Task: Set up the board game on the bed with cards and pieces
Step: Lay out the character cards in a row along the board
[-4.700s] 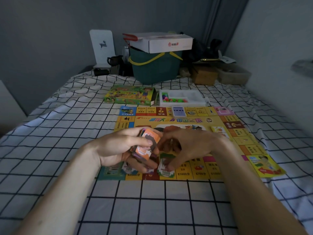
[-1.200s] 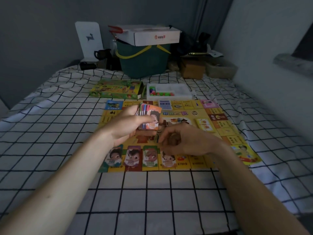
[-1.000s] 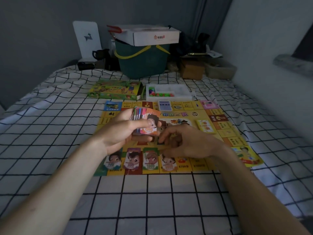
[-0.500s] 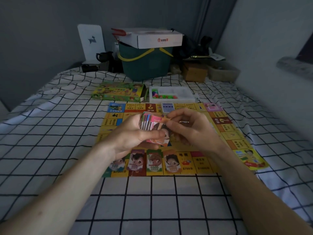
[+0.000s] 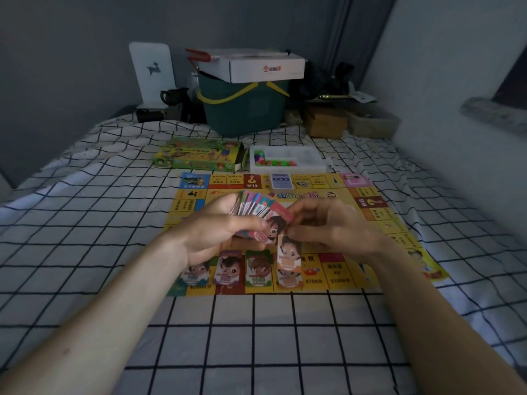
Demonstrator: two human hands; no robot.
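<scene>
- Yellow game board [image 5: 379, 232] lies flat on the checked bed sheet [image 5: 256, 337], and I place everything from it.
- Along the board's near edge I see four money cards [image 5: 258, 272] in a row, each with its long axis running away from me.
- Just above that row my right hand [image 5: 328, 226] pinches one orange card [image 5: 289, 253], long axis pointing down over the rightmost pile.
- Over the board's middle my left hand [image 5: 211, 232] grips a fanned card stack [image 5: 256, 212], thumb across its face.
- Beyond the board's far edge sit the green game box [image 5: 199, 155] and the white tray of pieces [image 5: 288, 159].
</scene>
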